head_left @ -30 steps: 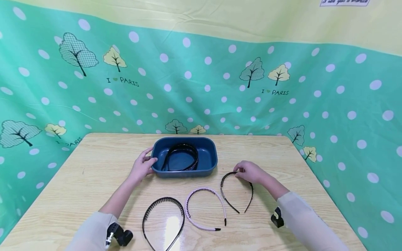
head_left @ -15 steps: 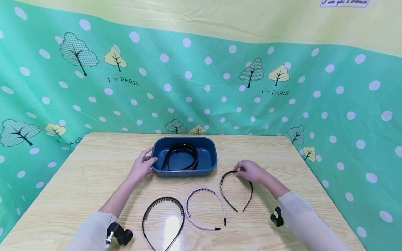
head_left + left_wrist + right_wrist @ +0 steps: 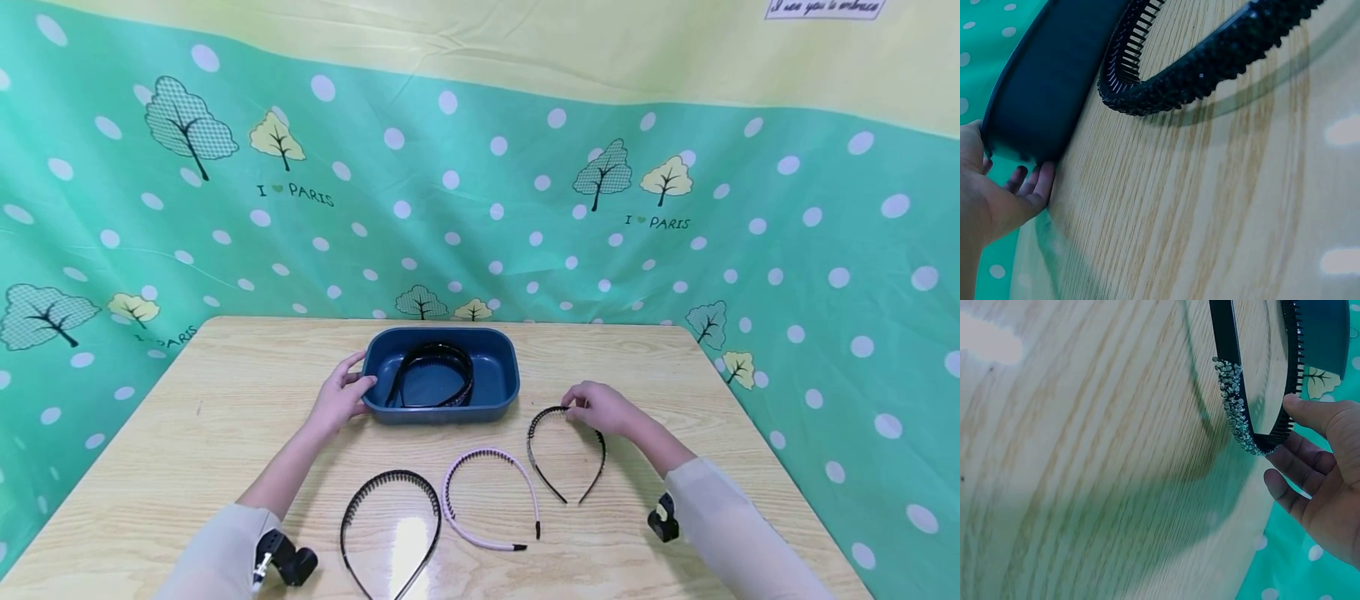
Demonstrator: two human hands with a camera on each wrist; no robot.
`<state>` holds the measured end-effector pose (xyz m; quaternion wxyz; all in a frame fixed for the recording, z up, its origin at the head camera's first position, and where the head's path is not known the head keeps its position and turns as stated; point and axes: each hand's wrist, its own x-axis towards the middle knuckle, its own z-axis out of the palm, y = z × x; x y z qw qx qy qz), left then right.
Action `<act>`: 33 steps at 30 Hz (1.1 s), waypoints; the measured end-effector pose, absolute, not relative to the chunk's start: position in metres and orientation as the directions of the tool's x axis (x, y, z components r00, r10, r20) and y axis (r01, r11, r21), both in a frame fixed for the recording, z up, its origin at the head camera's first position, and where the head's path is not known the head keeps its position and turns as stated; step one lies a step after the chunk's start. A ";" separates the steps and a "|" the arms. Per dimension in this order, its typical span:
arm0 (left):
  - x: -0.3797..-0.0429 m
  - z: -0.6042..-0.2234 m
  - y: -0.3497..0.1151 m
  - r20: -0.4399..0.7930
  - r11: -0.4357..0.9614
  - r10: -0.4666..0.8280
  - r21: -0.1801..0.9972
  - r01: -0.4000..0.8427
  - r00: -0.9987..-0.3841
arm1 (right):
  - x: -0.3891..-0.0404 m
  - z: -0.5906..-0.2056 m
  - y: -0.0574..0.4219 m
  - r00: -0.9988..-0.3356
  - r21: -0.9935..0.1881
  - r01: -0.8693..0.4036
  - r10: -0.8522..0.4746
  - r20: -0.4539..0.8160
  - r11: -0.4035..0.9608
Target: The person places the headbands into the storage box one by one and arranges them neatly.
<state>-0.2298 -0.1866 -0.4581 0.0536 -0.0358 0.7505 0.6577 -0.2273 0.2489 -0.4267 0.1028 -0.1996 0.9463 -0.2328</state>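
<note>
My left hand [image 3: 339, 402] grips the left end of a dark blue plastic bin [image 3: 497, 371], its thumb over the rim and fingers along the outside. Inside the bin lie black headbands [image 3: 408, 360], overlapping one another. To the right, my right hand [image 3: 603, 410] pinches the top of a black toothed headband [image 3: 1235, 403] between thumb and fingers; clear sparkling stones cover part of its band. Nearest the front lies another black headband [image 3: 1197, 81] with a beaded outer surface and inner teeth. Beside it rests a lilac headband [image 3: 495, 547] with black tips.
The light wood table [image 3: 225, 400] has a glare spot inside the front black headband. A green dotted cloth [image 3: 480, 192] with printed trees hangs behind the table and along its sides. Small black cameras [image 3: 288, 562] are strapped to both wrists.
The headband at my right hand has shifted slightly away from me, and its tips have drawn closer together. My left hand and the bin have not moved.
</note>
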 end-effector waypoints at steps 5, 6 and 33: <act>-0.229 -0.457 -0.186 -0.125 0.132 0.018 0.984 -0.121 -0.992 | -0.228 -0.427 0.251 -0.901 -0.480 -0.328 -0.422 -0.100 0.814; -0.229 -0.457 -0.186 -0.127 0.133 0.016 0.983 -0.124 -0.992 | -0.228 -0.427 0.252 -0.901 -0.483 -0.328 -0.423 -0.099 0.812; -0.229 -0.459 -0.187 -0.127 0.148 0.011 0.981 -0.124 -0.992 | -0.230 -0.410 0.260 -0.921 -0.499 -0.313 -0.387 -0.051 0.808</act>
